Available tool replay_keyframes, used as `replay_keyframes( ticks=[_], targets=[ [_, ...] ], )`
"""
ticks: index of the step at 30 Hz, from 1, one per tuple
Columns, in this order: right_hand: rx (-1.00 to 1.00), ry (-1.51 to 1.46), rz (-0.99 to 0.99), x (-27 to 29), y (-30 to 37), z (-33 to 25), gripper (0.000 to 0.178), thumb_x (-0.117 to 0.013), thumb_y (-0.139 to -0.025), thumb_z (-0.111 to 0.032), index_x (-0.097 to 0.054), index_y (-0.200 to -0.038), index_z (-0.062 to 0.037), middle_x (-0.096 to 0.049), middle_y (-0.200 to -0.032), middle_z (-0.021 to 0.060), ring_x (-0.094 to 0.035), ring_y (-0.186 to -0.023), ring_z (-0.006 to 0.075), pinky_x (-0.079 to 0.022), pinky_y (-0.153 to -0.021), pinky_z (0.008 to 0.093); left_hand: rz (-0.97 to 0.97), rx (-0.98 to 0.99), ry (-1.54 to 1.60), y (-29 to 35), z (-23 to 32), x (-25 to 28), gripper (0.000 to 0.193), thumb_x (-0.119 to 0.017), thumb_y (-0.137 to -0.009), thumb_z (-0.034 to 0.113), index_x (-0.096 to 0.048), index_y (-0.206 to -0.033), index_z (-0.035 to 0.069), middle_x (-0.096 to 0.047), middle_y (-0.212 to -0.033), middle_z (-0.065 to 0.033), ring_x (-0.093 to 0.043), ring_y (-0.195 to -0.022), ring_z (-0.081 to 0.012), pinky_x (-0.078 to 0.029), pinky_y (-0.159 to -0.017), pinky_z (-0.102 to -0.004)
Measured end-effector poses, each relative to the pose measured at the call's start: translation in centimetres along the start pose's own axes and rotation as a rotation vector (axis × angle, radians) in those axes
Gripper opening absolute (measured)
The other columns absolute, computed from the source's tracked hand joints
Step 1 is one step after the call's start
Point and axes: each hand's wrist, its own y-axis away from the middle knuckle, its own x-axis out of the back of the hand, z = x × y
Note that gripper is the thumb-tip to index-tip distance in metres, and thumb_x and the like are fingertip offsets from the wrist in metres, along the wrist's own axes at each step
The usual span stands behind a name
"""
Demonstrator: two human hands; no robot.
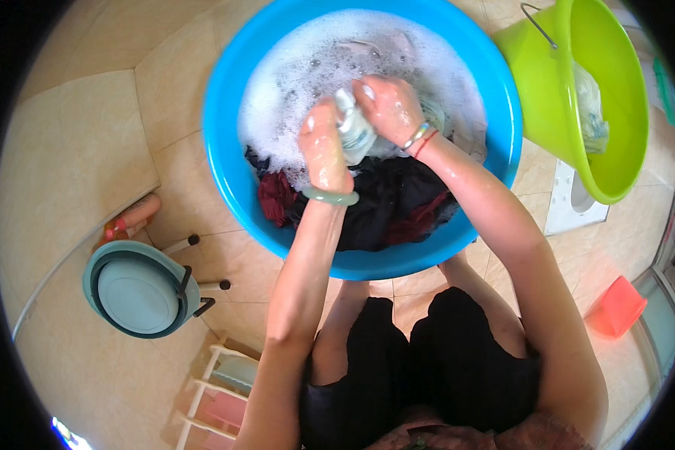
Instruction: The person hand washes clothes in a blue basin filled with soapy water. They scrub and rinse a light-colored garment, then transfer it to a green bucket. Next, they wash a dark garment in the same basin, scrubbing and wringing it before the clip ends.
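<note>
A big blue basin point(219, 176) in front of me holds water covered in white suds point(281, 86). Inside it my left hand point(325, 146) and my right hand point(392, 109) are both closed on a wet white cloth point(356, 137) bunched between them, with foam on the thumbs. The cloth has pale green-blue marks; its full shape is hidden. Black clothing point(390, 191) and dark red fabric point(276, 196) lie heaped in the basin's near side, below my hands. Lighter pink fabric point(401, 45) shows through the suds at the far side.
A lime green bucket point(529, 86) leans at the right with a white cloth point(590, 109) inside. Beside it is a white floor fixture point(566, 202). A red plastic container point(617, 307) stands lower right. At left are a grey-green tub point(137, 289) and a white-framed rack point(195, 405).
</note>
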Motion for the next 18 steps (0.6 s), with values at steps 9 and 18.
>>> replay_keyframes(
  ticks=[9, 18],
  targets=[
    [-0.063, 0.073, -0.219, 0.0, 0.9, 2.4, 0.048, -0.071, -0.085, -0.020, -0.051, -0.129, -0.0113, -0.050, -0.124, 0.0118, -0.055, -0.110, 0.0275, -0.048, -0.092, 0.0385, -0.105, 0.186, 0.354, -6.9, -2.9, 4.5, 0.040, -0.065, -0.093, 0.008, -0.052, -0.131, 0.006, -0.057, -0.129, -0.0090, -0.056, -0.115, -0.0228, -0.040, -0.104, -0.0423],
    [-0.277, 0.217, -0.328, -2.4, -1.2, 4.1, 0.029, -0.062, -0.089, -0.014, -0.060, -0.118, -0.0123, -0.064, -0.111, 0.0147, -0.061, -0.103, 0.0373, -0.051, -0.087, 0.0454, 0.107, 0.256, 0.109, -8.8, -5.3, 4.1, 0.044, -0.072, -0.089, 0.018, -0.052, -0.126, 0.004, -0.059, -0.122, -0.0115, -0.059, -0.109, -0.0269, -0.054, -0.083, -0.0421]
  ],
)
